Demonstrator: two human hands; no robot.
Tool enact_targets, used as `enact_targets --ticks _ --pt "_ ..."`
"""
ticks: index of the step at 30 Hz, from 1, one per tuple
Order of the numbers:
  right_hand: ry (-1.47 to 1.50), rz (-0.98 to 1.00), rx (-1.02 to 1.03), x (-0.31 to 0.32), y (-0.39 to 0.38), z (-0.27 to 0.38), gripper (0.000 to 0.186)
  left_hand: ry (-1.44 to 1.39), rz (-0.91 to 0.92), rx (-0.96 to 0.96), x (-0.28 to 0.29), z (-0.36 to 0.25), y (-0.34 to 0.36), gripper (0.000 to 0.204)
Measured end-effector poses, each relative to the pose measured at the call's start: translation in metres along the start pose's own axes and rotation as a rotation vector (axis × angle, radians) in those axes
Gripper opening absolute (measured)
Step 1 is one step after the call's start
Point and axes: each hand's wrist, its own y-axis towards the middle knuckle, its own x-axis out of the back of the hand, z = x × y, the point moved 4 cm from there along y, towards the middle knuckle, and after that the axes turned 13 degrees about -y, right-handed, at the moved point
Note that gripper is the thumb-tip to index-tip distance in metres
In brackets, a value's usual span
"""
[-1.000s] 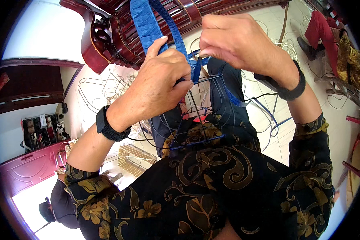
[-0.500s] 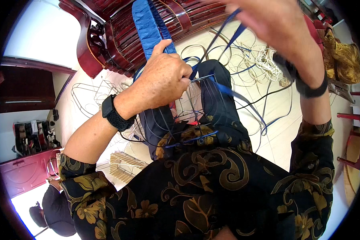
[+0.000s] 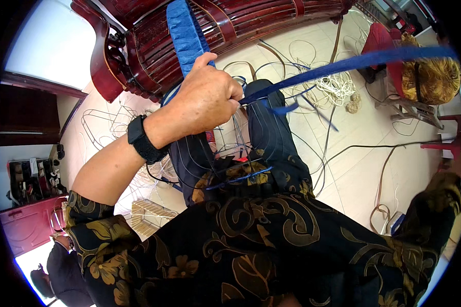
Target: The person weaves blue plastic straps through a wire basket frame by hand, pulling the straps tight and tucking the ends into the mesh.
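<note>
My left hand (image 3: 205, 94) is closed above my knees, its thumb pointing up. It grips a thin wire frame (image 3: 235, 134) where a blue strip (image 3: 353, 62) meets it. From there the strip runs taut up and right to the edge of the picture. A broad band wrapped in blue strip (image 3: 185, 36) rises from behind the left hand. Below it, the frame's bare dark wires spread over my lap, and a blue-wrapped stretch of rim (image 3: 248, 175) lies closest to my body. My right hand is out of the picture; only its sleeve (image 3: 435, 210) shows at the right.
A dark red slatted wooden bench (image 3: 153, 48) stands ahead. Tangled pale cord (image 3: 335, 86) and loose straps lie on the tiled floor. A stool with a golden cover (image 3: 430, 82) is at right, a woven slatted piece (image 3: 148, 217) at lower left. Another person (image 3: 66, 273) is at far lower left.
My right hand has swung from the upper middle out past the right edge. The blue strip, slack and looped before, is now stretched rightward. My left hand keeps its grip.
</note>
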Motion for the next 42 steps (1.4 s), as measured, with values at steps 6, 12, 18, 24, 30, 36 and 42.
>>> enact_targets --ticks 6,12,18,24,30,36,42 --pt "-0.311 0.438 -0.233 0.038 -0.106 -0.168 0.032 0.02 -0.063 -0.05 -0.006 0.001 -0.003 0.005" --pt "-0.56 0.968 -0.156 0.039 -0.156 -0.172 0.034 -0.064 -0.259 -0.187 -0.008 -0.008 -0.01 0.009" --pt "-0.092 1.06 0.192 -0.03 -0.111 0.062 0.037 0.04 -0.332 -0.295 -0.013 -0.022 -0.014 0.011" --pt "1.049 0.91 0.322 -0.068 -0.091 0.359 0.05 0.062 -0.398 -0.317 -0.014 -0.023 -0.021 0.017" --pt "1.217 0.976 0.578 -0.093 -0.104 0.453 0.044 0.075 -0.393 -0.23 -0.017 -0.018 -0.023 0.021" --pt "1.173 0.872 0.1 -0.11 -0.066 0.353 0.027 0.055 -0.406 -0.247 -0.02 -0.017 -0.019 0.021" --pt "0.757 0.331 -0.566 -0.086 -0.095 0.036 0.034 0.045 -0.406 -0.246 -0.019 -0.017 -0.019 0.02"
